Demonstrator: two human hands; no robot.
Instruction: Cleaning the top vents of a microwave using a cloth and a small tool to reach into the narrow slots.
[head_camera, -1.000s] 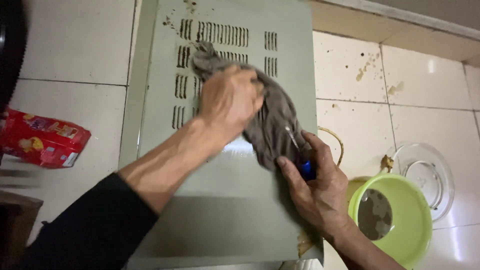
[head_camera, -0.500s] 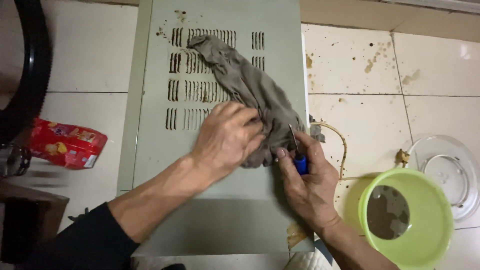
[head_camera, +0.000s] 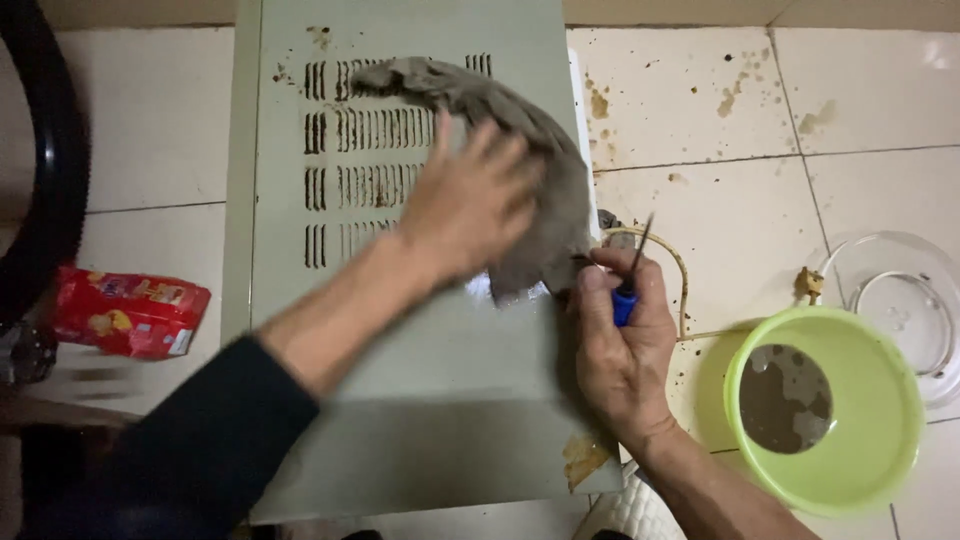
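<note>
A pale green metal casing (head_camera: 420, 400) with rows of vent slots lies flat on the tiled floor. A grey-brown wet rag (head_camera: 540, 170) is spread across its upper right part. My left hand (head_camera: 465, 205) presses flat on the rag, fingers spread and blurred by motion. My right hand (head_camera: 620, 345) rests on the casing's right edge and is closed around a small screwdriver (head_camera: 628, 285) with a blue handle, its thin shaft pointing up toward the rag.
A lime green bowl (head_camera: 880, 450) of murky water stands at the right, a clear glass round plate (head_camera: 905, 300) behind it. A thin cord (head_camera: 680, 275) loops beside the casing. A red snack packet (head_camera: 125, 310) lies left, a black curved object (head_camera: 55, 170) above it. Floor tiles are stained.
My left hand slid down the casing with the rag, then back up toward the vent slots. My right hand stayed on the edge holding the screwdriver. The view shifted slightly.
</note>
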